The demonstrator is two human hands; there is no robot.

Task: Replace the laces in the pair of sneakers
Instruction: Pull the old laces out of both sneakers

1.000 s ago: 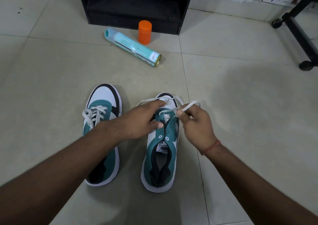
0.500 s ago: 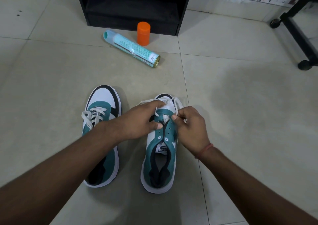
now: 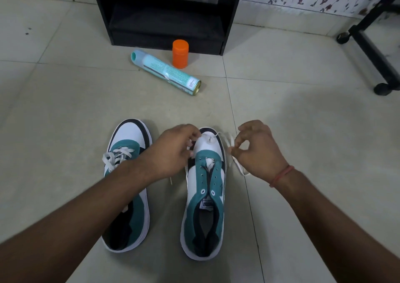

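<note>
Two teal, white and black sneakers stand side by side on the tiled floor. The left sneaker [image 3: 127, 187] carries a white lace through its eyelets. The right sneaker [image 3: 205, 196] has bare eyelets, and a loose white lace [image 3: 234, 163] lies over its toe and trails off to its right. My left hand [image 3: 173, 153] is curled at the toe's left side, pinching one part of that lace. My right hand [image 3: 257, 150] is just right of the shoe and pinches the lace between thumb and forefinger.
A teal spray can [image 3: 166, 72] lies on its side beyond the shoes, with an orange capped bottle [image 3: 180, 54] upright behind it. A black cabinet [image 3: 164, 12] stands at the back. A black wheeled frame [image 3: 372, 49] is at the far right.
My right hand has moved from over the shoe's eyelets out to the right, drawing the lace with it. My left hand has shifted slightly towards the toe.
</note>
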